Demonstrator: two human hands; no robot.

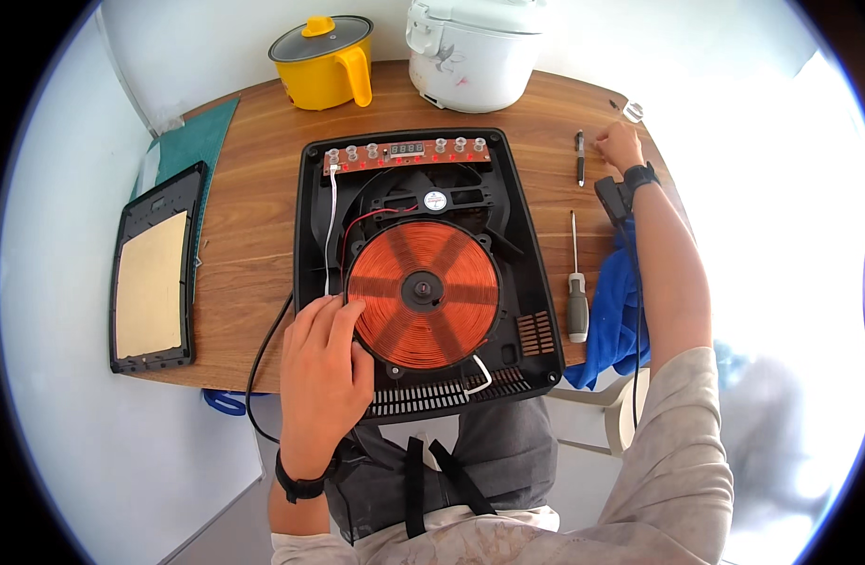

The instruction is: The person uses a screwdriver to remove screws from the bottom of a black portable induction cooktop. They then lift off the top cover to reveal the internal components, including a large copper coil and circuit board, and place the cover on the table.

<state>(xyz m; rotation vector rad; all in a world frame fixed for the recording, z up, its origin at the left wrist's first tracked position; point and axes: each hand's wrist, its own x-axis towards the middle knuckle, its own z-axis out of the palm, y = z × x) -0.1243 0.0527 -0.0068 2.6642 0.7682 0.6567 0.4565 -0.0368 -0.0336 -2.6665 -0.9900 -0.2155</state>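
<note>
Orange coil (423,325) sits in the case (524,282) at the table's (249,235) front edge. Left hand (324,363), fingers side by side, is by the white wire (331,226); tugging could pull it loose. Right hand (621,148) curls near the right edge; can't tell if pinching.

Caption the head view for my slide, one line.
Left hand at an opened cooktop with its copper-coloured coil exposed; right hand beside a pen.
</note>
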